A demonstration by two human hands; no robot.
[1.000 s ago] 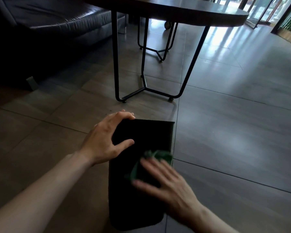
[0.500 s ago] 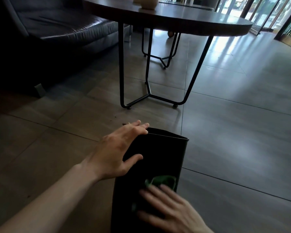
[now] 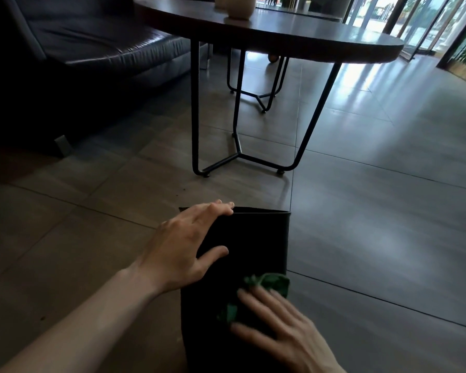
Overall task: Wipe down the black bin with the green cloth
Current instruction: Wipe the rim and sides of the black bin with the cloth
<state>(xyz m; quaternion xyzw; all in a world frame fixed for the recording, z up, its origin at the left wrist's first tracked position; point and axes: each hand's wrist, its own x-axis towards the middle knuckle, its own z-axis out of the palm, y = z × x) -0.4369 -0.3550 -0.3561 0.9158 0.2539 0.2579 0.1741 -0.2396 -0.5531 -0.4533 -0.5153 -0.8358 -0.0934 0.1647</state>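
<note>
Black bin – lower part cut off by bottom edge; left near side hidden behind left hand.
Green cloth mostly hidden under right hand; only crumpled edges show.
Right hand motion-blurred, finger outlines soft; wrist cut off at bottom edge.
Left forearm runs out of bottom-left corner.
Pale vessel on desk – top cut off by upper edge, kind unclear.
Sofa cut off at left and top, lower part lost in shadow.
</note>
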